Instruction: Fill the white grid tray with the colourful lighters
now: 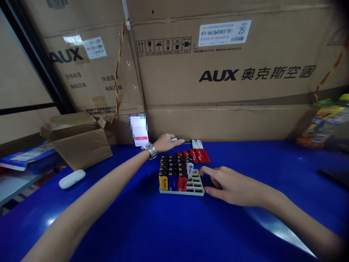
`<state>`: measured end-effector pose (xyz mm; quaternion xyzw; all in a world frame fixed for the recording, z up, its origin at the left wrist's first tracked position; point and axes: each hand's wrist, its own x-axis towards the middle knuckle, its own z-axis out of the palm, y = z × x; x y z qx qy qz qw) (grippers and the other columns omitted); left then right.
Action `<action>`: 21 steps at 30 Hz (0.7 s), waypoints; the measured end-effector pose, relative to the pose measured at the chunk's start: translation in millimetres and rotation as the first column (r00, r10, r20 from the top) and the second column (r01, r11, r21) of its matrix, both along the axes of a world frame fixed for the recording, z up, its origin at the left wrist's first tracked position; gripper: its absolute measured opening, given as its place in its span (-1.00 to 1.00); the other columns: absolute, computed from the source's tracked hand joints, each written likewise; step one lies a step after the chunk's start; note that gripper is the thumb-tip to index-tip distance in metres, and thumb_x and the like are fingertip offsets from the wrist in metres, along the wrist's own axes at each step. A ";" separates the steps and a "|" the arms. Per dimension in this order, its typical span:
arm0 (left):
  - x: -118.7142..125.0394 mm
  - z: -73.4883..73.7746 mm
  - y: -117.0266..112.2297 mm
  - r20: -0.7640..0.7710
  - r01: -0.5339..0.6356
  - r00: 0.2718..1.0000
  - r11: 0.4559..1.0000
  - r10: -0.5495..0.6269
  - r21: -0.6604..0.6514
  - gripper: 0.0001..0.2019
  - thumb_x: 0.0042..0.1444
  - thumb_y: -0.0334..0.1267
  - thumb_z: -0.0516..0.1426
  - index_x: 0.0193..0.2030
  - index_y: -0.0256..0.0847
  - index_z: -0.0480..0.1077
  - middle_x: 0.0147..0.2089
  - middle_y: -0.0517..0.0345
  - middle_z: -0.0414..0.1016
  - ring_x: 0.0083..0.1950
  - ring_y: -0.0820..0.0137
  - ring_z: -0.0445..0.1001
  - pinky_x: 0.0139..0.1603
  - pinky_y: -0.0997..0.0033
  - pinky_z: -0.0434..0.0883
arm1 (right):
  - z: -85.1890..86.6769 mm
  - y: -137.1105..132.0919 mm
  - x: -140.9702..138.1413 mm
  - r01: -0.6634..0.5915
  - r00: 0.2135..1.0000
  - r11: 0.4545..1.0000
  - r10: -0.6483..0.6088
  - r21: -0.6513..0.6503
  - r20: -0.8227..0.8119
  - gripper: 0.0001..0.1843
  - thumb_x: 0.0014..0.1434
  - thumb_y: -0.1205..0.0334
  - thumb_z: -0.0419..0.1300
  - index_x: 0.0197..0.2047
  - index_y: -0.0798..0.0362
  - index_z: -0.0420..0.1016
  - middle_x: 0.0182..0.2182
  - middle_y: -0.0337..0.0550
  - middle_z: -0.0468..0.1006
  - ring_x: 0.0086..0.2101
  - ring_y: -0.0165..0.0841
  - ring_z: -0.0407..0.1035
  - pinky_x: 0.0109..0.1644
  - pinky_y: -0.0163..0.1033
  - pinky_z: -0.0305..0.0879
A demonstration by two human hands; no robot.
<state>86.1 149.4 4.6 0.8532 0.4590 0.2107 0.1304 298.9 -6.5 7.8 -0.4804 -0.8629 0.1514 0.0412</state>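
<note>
A cream grid tray sits on the blue table, holding several upright lighters in yellow, blue, red and white. Its right-hand slots stand bare. My left hand, a metal watch on its wrist, reaches behind the tray and its fingers close on a small lighter lying on the table. My right hand rests with fingers spread against the tray's right side, holding nothing. Loose red and white lighters lie just behind the tray.
Large AUX cardboard boxes wall off the back. An open small carton stands at the left, a white oval case in front of it. A phone leans on the boxes. Colourful packages sit far right.
</note>
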 end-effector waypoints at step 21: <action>13.9 72.9 -110.5 -0.224 0.586 0.792 0.810 -0.568 0.015 -0.96 0.07 -0.40 0.14 -0.31 -0.27 0.41 -0.34 0.18 0.48 -0.35 0.46 0.38 -0.31 0.45 0.26 | 2.5 1.8 9.2 -0.015 1.000 0.997 0.014 -0.081 -0.015 -0.77 0.20 0.13 0.06 -0.11 0.04 0.34 -0.50 -0.25 0.44 -0.57 -0.43 0.25 -0.49 -0.30 0.07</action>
